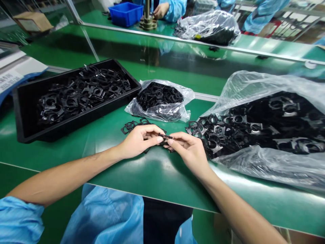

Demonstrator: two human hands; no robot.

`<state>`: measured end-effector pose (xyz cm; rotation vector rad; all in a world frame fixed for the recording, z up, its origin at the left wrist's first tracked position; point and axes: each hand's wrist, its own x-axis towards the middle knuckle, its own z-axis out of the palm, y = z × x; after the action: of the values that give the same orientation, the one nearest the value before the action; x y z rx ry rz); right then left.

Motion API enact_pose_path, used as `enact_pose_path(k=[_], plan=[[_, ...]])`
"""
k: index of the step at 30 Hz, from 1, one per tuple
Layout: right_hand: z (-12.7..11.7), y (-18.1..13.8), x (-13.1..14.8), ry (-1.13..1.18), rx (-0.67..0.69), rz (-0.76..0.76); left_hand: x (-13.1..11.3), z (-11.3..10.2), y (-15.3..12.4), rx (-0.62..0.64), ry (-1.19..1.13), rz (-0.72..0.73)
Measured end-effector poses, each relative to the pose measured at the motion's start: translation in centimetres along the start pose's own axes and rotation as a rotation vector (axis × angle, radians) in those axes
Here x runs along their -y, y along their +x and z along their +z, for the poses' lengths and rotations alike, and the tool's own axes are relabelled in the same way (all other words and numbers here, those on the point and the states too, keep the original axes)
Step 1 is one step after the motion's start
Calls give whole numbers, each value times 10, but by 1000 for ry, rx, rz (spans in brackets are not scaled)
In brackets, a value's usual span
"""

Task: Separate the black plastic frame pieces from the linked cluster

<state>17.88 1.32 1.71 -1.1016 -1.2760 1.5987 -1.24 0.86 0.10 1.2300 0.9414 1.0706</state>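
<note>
Between my two hands, low over the green table (137, 171), is a small black plastic part (165, 137). My left hand (141, 139) pinches one end of it with thumb and fingertips. At the other end, the thumb and fingers of my right hand (189, 149) are closed on it as well. The fingers cover most of its shape. Just behind my left hand lie loose black rings (129, 126). Flat black frames with round holes (218, 130) spill from a large clear plastic bag (256, 159) to the right of my right hand.
A black tray (83, 122) heaped with black frames stands on the left. Behind my hands sits a small clear bag (165, 115) of black rings. Beyond the clear divider (152, 61) are a blue bin (126, 14), another filled bag (208, 27) and a co-worker's hand (161, 10).
</note>
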Motion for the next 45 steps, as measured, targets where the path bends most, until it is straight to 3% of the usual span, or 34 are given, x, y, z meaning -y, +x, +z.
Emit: enact_pose_path(k=[9,19,27,38,45], plan=[[-2,-3,8,-12,47,40,-9,-1,-2,43,-26,-38],[-8,5,0,43,-2,74,2,-2,3,4,-19,-60],[-8,1,5,-94,-48,-15,-1,-4,3,-54,109,28],[-8,3,6,21,20,-31,2,-4,2,-163,203,215],[-8,-1,7,78,56,-123,1,-6,5,-212,175,244]])
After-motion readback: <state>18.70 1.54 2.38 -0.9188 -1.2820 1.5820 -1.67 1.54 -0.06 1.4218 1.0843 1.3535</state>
